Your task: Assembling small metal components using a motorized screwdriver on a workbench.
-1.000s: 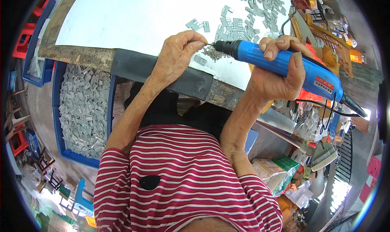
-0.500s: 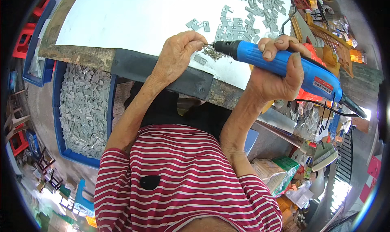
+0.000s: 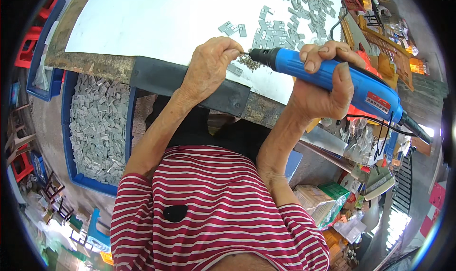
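Observation:
My right hand [image 3: 327, 76] is wrapped round a blue electric screwdriver [image 3: 304, 69], held nearly level with its black nose pointing left. Just off that nose, my left hand [image 3: 211, 64] pinches thumb and forefinger together at a thin, dark tip; what the fingers hold is too small to make out. Below the nose lies a heap of tiny brownish metal pieces, perhaps screws [image 3: 254, 63], on the white tabletop sheet [image 3: 156, 24]. One flat grey piece [image 3: 234, 69] rests beside the heap, close to my left hand. More grey pieces [image 3: 273, 33] lie in rows beyond the screwdriver.
A larger spread of grey pieces [image 3: 308, 7] covers the table's far right. At left, below the table edge, stands a blue crate [image 3: 69, 142] full of similar pieces. The screwdriver's black cord [image 3: 418, 128] trails off to the right. Cartons [image 3: 313, 199] and bags crowd the lower right.
My left hand has shifted very slightly right. The screwdriver's rear end has dipped a little down and to the right; its nose stays near my left fingertips.

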### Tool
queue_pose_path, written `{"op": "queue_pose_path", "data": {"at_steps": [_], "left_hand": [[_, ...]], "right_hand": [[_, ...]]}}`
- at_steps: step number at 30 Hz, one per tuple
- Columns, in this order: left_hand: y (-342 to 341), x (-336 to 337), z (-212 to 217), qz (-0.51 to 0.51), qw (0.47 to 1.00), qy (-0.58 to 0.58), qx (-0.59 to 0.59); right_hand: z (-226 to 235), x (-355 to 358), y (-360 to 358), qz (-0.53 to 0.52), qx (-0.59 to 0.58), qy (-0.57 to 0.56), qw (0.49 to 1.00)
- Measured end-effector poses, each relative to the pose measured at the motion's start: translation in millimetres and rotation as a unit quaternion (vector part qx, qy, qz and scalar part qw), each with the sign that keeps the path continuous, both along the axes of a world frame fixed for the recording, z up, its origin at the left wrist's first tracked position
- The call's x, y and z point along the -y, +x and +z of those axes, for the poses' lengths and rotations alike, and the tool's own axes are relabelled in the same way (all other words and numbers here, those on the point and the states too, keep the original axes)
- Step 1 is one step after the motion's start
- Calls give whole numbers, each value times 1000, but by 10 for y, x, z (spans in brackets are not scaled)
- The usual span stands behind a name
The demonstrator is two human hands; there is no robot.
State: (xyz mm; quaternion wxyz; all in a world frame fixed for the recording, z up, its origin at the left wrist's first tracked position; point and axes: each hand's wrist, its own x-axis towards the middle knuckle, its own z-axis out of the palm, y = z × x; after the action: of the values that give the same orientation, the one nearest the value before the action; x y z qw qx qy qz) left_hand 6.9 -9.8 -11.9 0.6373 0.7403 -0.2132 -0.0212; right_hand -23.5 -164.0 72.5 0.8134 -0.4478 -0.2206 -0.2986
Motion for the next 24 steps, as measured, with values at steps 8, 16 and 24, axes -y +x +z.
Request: {"op": "queue_pose_path", "data": {"at_steps": [8, 16, 24], "left_hand": [[-1, -9, -10, 3, 1000, 7, -2], [-12, -19, -2, 9, 1000, 23, 9], [-4, -15, -19, 6, 999, 40, 9]], "right_hand": [[-50, 21, -3, -29, -2, 11, 1000], [-30, 20, -49, -11, -28, -23, 999], [-57, 6, -19, -24, -10, 18, 1000]]}}
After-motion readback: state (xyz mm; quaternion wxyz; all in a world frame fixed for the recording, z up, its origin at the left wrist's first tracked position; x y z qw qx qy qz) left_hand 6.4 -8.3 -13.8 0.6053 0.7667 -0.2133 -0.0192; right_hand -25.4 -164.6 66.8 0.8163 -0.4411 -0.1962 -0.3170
